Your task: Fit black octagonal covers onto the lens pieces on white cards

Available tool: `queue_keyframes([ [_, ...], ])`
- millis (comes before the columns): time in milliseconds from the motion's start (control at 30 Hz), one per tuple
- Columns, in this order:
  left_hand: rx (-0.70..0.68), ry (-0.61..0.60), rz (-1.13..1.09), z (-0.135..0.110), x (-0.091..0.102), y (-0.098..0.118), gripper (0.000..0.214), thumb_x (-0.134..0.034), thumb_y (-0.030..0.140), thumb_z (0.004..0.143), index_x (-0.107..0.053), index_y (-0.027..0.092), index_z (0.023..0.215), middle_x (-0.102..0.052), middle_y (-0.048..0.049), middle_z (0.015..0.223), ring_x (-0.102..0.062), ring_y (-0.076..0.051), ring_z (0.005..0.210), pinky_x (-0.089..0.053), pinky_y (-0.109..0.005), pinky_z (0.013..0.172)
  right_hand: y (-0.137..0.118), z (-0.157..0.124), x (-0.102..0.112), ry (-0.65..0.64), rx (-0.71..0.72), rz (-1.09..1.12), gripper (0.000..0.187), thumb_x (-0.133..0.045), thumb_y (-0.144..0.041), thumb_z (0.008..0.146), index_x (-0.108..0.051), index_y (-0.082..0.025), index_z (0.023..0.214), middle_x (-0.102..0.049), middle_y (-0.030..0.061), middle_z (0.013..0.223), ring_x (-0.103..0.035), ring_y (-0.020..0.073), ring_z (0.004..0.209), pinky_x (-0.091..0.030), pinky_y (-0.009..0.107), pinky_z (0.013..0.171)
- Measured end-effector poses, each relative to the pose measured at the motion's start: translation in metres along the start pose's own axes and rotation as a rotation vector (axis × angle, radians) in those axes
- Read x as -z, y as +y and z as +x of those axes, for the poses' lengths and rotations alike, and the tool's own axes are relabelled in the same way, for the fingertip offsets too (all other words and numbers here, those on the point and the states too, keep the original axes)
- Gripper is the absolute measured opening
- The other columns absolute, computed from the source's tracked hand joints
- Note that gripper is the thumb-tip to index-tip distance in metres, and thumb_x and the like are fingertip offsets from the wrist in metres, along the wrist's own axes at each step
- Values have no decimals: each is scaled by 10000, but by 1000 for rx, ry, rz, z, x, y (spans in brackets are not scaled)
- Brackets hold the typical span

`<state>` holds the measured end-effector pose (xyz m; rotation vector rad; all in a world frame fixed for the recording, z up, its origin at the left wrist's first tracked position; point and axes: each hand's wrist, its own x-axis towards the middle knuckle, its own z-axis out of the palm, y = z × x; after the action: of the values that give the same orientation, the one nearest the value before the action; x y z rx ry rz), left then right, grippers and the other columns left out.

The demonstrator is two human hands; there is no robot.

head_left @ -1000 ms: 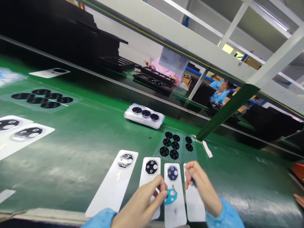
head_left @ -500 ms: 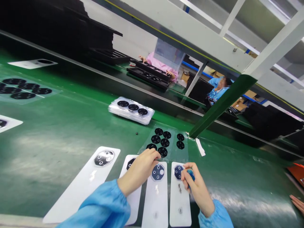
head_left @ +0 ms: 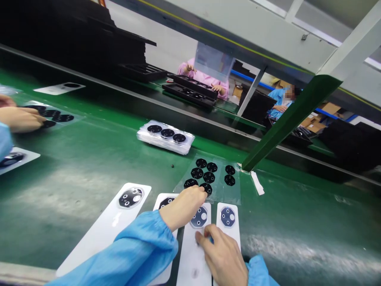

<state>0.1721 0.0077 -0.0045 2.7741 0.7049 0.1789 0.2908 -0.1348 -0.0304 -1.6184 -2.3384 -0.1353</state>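
Holding left hand [head_left: 185,203] at a black disc [head_left: 205,188] on a clear sheet [head_left: 218,186], right hand [head_left: 222,254], with a blue piece [head_left: 211,240] by its thumb [head_left: 204,244], over two white panels [head_left: 188,248] near the bench's [head_left: 89,171] front edge. Showing a wrapped stack [head_left: 163,145] toward the rear edge.

Slanted green post [head_left: 288,123], white strip [head_left: 257,183] near its foot, black trays [head_left: 189,95] before a person in pink [head_left: 203,76], cardboard boxes [head_left: 331,108] behind
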Motion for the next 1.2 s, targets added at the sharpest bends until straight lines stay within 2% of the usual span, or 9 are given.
queue_keyframes([
  [100,-27,-16,30,-3,6,10,269,-408,-80,704,-562,122,793,-614,-123,857,-565,-261,829,-427,-389,783,-1,0,-4,50,-1,-11,330,-354,-30,828,-561,-191,1030,-593,41,855,-588,159,643,-443,258,514],
  [200,-38,-13,20,-7,8,11,279,-383,-77,737,-539,134,834,-592,-108,893,-541,-245,870,-404,-385,817,-4,0,-6,87,-7,-39,321,-309,-52,880,-568,-185,1017,-590,44,837,-578,158,625,-426,263,487],
  [333,-30,-36,-24,-4,4,-1,197,-437,-22,775,-521,155,798,-559,-57,847,-528,-199,787,-407,-322,737,-5,0,-6,89,2,-64,348,-267,-62,908,-568,-181,1035,-587,49,833,-569,154,612,-415,266,476],
  [433,-17,-76,-56,4,-3,-11,150,-530,10,746,-528,158,728,-542,-38,811,-526,-190,785,-398,-280,682,-5,0,-6,90,-4,-70,341,-247,-108,939,-567,-177,1034,-590,46,821,-564,154,597,-410,272,476],
  [633,-14,-88,-95,9,0,-16,123,-590,47,746,-545,158,717,-538,-33,816,-500,-189,816,-376,-267,686,-6,-1,-7,68,-8,-74,325,-251,-157,960,-567,-175,1036,-592,46,821,-569,153,605,-406,273,482],
  [733,-40,-86,-106,9,2,-17,147,-562,70,782,-544,162,669,-537,-28,773,-488,-182,794,-369,-261,674,-6,-1,-6,64,-10,-81,323,-256,-154,958,-569,-173,1034,-590,46,812,-557,147,588,-401,272,479],
  [900,-96,-66,-83,7,-6,-18,176,-502,44,801,-537,154,669,-538,-42,745,-471,-191,767,-367,-290,691,-7,-1,-6,58,10,-87,349,-240,-162,961,-579,-154,1040,-600,53,801,-553,152,577,-417,279,474],
  [1100,-90,19,-37,-13,-7,-5,254,-310,-13,859,-502,137,786,-514,-82,851,-412,-205,781,-354,-329,704,-9,0,-5,54,61,-115,480,-129,-120,951,-596,-82,1052,-633,100,842,-580,166,617,-453,284,482],
  [1200,-67,47,-36,-23,-8,3,250,-303,-9,866,-477,147,776,-498,-72,848,-399,-200,768,-352,-329,691,-11,0,-5,41,49,-107,491,-122,-104,942,-600,-73,1048,-635,104,833,-586,174,613,-450,290,459],
])
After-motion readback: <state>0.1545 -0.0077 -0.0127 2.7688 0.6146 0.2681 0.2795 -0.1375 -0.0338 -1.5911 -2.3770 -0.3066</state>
